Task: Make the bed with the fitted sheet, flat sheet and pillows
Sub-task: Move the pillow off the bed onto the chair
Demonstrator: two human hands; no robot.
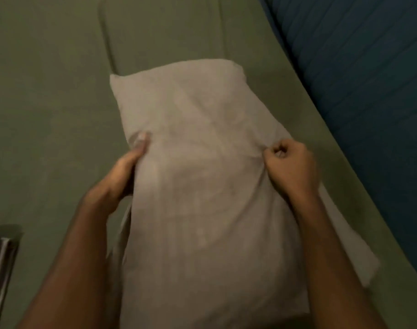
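The pillow point(202, 186) is lying on the green sheet point(48, 115). Its long axis is running away from the person, with the far end leaning slightly left. The far short edge is pointing to the top of the view, and the near end is reaching the bottom between the forearms.

The left hand point(122, 174) is gripping the pillow's left long edge. Its thumb point(141, 141) is pressing on top and its fingers are hidden beneath. The right hand point(290, 162) is clenching the case at the pillow's right long edge, and creases are spreading from the fist. The hands are sitting well apart, one on each side, at about mid-length.

A loose flap point(345, 245) of case is trailing right of the pillow. Further right, a blue quilted surface point(369, 91) is bordering the sheet. Left of the pillow's near end, a striped cloth point(0, 269) is showing at the frame edge. Motion blur is softening fine detail.
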